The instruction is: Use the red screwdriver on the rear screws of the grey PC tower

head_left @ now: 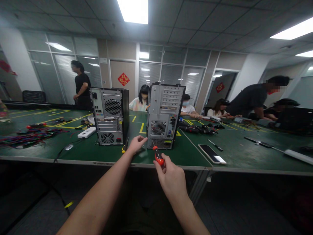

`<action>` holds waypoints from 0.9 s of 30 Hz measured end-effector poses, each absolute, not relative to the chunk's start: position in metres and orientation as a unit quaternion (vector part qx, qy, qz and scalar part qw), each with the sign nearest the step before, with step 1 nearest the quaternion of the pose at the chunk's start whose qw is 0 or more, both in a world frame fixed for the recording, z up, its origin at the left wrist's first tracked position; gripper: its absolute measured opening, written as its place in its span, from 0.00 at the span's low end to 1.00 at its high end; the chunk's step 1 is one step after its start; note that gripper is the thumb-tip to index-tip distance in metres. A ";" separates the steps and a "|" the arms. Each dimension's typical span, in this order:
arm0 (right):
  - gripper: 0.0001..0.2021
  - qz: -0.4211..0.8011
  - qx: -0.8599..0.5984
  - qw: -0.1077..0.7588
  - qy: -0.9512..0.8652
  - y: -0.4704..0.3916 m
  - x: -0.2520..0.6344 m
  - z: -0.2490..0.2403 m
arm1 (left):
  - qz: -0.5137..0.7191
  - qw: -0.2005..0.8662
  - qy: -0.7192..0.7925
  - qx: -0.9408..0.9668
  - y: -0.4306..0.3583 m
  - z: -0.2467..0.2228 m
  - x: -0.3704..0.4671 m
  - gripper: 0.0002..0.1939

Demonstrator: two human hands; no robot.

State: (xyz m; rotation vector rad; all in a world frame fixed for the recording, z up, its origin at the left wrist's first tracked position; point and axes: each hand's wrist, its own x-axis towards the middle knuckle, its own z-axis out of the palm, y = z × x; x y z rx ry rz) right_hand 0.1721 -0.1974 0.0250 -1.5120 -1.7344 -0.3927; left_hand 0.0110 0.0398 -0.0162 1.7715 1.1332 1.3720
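In my right hand [172,174] is a screwdriver [158,156] with a red and black handle, its thin shaft pointing at the lower back panel of an upright computer case [160,107]. Whether the tip touches a screw is too small to tell. My left hand [137,144] is at the lower left edge of that case, thumb and fingers drawn together; what they hold, if anything, is hidden. Left of it stands a second computer case [107,119], its back with fan grilles and ports facing me. Between the two lies a yellow and black screwdriver [125,146].
On the green table [189,156] at right lie a phone [212,154], a thin screwdriver [215,144] and black cables [202,128]. A white power strip [87,132] and a bundle of coloured wires [31,135] are at left. Several people sit or stand beyond.
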 end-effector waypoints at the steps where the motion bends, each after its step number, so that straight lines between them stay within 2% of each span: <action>1: 0.18 -0.151 -0.597 0.396 -0.681 -0.197 0.172 0.025 | 0.519 0.311 0.429 0.670 0.040 -0.016 0.011 0.25; 8: 0.18 -0.174 -0.581 0.343 -0.717 -0.203 0.172 0.031 | 0.517 0.313 0.429 0.671 0.039 -0.015 0.012 0.27; 16: 0.18 -0.116 -0.585 0.425 -0.681 -0.192 0.172 0.022 | 0.516 0.308 0.432 0.672 0.039 -0.016 0.011 0.26; 22: 0.18 -0.188 -0.569 0.375 -0.707 -0.199 0.174 0.028 | 0.519 0.309 0.428 0.673 0.039 -0.015 0.011 0.27; 27: 0.16 -0.130 -0.574 0.423 -0.689 -0.195 0.172 0.025 | 0.519 0.305 0.429 0.673 0.036 -0.013 0.011 0.26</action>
